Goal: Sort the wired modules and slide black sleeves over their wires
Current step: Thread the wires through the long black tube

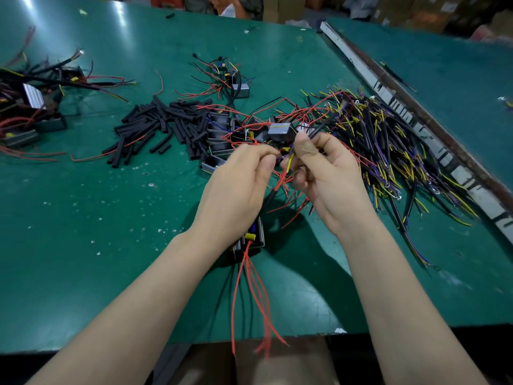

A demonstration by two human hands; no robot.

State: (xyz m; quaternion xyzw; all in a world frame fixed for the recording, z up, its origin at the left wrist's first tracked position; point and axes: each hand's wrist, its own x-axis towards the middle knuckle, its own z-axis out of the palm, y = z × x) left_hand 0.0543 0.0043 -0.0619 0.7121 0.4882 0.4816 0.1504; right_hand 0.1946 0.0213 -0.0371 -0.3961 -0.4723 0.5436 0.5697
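nearest the surface's (83,245) edge, a small metal-cased module (251,237) trails red wires; above it the left hand (238,184) and right hand (327,173) pinch its thin coloured leads (286,165). beyond, the heap of black sleeves (161,126) and bare modules (219,134) suggests most work remains.

Two bare forearms, no sleeves, gloves or rings

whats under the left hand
Under the left hand, a metal-cased module with red wires trailing toward the table edge; its upper part is covered by the wrist.
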